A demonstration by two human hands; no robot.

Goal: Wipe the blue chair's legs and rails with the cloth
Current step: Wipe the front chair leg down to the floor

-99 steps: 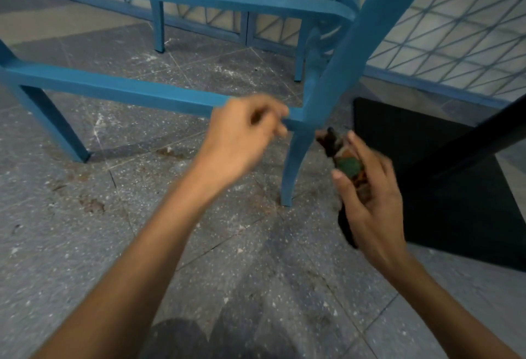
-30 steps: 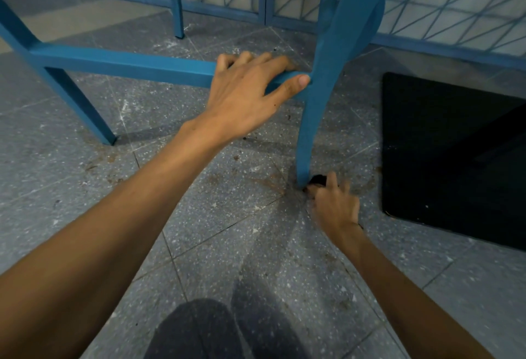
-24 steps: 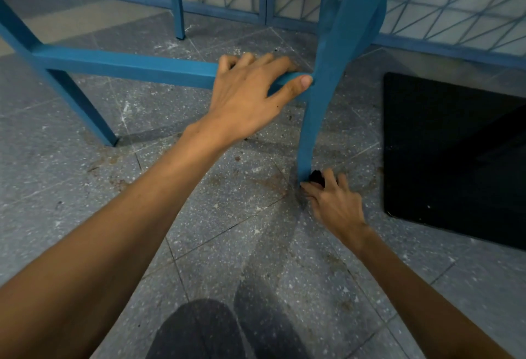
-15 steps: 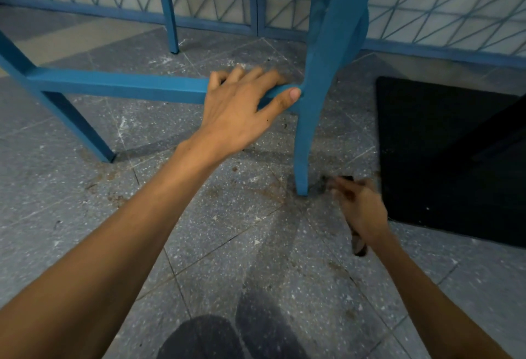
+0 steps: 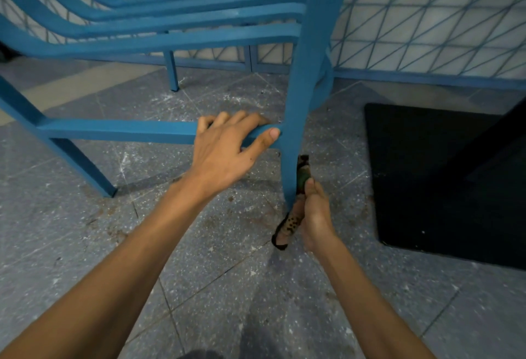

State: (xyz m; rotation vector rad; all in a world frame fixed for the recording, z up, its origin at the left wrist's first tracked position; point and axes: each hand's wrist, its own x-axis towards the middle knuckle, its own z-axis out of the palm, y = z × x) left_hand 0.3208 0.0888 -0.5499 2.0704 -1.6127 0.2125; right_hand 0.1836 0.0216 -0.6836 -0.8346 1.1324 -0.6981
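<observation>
Two bare hands reach out ahead of us in the head view, both at the near corner of the blue chair (image 5: 170, 25). Our left hand (image 5: 225, 153) grasps the lower side rail (image 5: 119, 131) right where it meets the front leg (image 5: 296, 102): the fingers curl over the rail's top and the thumb lies along its near face, its tip almost at the leg. Our right hand (image 5: 314, 213) is low beside the same leg, close to the foot, clenched on the cloth (image 5: 302, 173) with the thumb pointing up.

The cloth is a dark, patterned rag with a green patch. Its upper end stands against the leg's right side, just below the rail joint, and its lower end hangs out under the hand near the speckled grey floor (image 5: 227, 287). The chair's slatted seat fills the top of the view above us. A black mat (image 5: 441, 173) lies on the floor to the right, apart from the leg, and a pale wall with a blue lattice pattern (image 5: 427, 17) runs behind the chair.
</observation>
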